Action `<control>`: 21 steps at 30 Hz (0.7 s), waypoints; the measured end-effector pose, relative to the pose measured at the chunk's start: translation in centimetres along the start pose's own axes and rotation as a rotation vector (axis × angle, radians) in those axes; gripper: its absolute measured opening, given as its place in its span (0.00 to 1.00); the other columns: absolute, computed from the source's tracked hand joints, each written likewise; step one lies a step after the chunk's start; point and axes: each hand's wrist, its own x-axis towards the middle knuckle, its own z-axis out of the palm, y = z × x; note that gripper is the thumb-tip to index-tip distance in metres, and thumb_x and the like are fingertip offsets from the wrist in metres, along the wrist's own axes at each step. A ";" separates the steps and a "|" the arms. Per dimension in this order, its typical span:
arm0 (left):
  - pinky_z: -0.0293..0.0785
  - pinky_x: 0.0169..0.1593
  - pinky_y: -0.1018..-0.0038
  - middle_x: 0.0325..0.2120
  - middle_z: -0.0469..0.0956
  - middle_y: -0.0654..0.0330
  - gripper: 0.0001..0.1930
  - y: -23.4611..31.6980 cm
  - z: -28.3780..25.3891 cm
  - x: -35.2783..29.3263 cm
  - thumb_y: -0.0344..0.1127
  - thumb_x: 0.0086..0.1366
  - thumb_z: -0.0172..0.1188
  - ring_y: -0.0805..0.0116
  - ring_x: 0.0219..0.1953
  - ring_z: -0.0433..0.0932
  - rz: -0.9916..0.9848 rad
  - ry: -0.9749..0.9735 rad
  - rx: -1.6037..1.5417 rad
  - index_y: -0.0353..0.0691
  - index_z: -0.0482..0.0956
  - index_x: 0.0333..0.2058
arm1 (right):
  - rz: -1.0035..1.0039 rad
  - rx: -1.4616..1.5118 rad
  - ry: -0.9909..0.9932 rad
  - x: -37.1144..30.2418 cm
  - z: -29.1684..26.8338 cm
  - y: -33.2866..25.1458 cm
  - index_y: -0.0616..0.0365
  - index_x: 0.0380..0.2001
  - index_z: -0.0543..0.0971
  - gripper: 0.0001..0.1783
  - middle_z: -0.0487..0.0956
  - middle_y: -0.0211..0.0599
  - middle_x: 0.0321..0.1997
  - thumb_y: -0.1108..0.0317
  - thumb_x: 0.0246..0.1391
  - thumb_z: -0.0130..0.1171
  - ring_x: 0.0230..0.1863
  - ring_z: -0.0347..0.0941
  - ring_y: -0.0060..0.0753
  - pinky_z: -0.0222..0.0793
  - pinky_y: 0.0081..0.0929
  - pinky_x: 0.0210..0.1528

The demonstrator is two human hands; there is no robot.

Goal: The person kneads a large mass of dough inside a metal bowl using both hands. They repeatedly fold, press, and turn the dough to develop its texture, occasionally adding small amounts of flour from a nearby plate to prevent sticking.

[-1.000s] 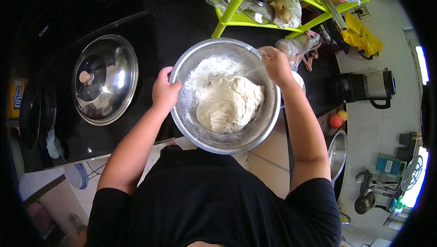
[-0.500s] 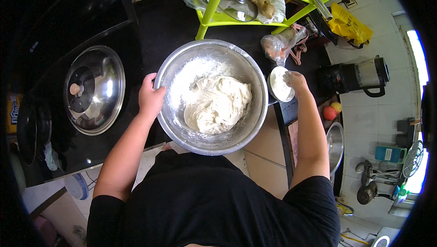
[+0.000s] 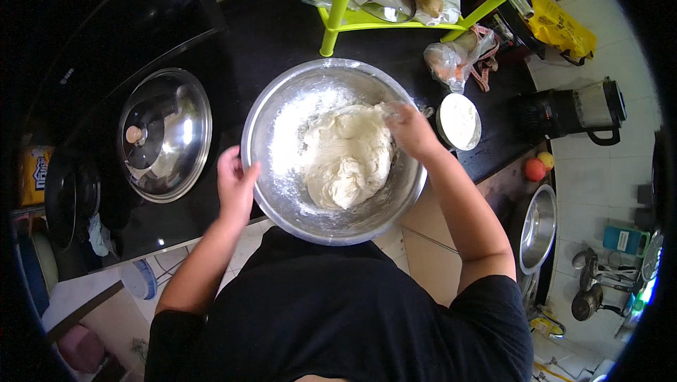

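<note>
A wide metal mixing bowl (image 3: 282, 220) holds a pale, sticky mass of dough (image 3: 349, 156), with loose white flour dusted over its left inner wall. My left hand (image 3: 236, 181) grips the bowl's left rim. Over the right side of the bowl, my right hand (image 3: 411, 132) has its fingers curled together at the dough's upper right edge; they are slightly blurred, and anything between them is hidden. Just right of the bowl stands a small white bowl of flour (image 3: 460, 122).
To the left, a domed metal lid (image 3: 169, 135) lies on the black counter (image 3: 233, 51). A green rack (image 3: 342, 8) stands behind. At the right are a plastic bag (image 3: 458, 58), a blender (image 3: 564, 111), red fruit (image 3: 534, 169) and a metal basin (image 3: 539, 230).
My right hand has left the small flour bowl and moved left to the dough. My left hand stays at the mixing bowl's rim. The whole view has shifted slightly.
</note>
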 end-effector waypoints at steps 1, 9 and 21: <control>0.71 0.41 0.76 0.36 0.72 0.58 0.24 0.4 -0.2 1.8 0.29 0.56 0.61 0.71 0.36 0.72 0.022 -0.046 0.056 0.34 0.63 0.51 | -0.043 -0.201 0.008 0.7 1.8 1.1 0.62 0.50 0.71 0.27 0.73 0.55 0.50 0.55 0.52 0.54 0.53 0.70 0.48 0.64 0.36 0.56; 0.71 0.45 0.68 0.38 0.77 0.47 0.22 1.0 2.0 8.3 0.31 0.52 0.60 0.56 0.40 0.78 -0.016 -0.094 0.485 0.32 0.70 0.47 | 0.180 -0.205 -0.069 3.4 7.1 -3.9 0.61 0.49 0.72 0.31 0.71 0.56 0.50 0.53 0.44 0.60 0.53 0.69 0.50 0.64 0.35 0.56; 0.70 0.44 0.73 0.37 0.77 0.54 0.18 0.5 1.8 4.7 0.25 0.53 0.56 0.66 0.38 0.76 -0.052 0.045 0.133 0.31 0.68 0.45 | -0.070 -0.019 -0.198 -2.6 1.9 -10.7 0.59 0.55 0.69 0.26 0.72 0.58 0.51 0.58 0.55 0.52 0.48 0.73 0.39 0.66 0.31 0.53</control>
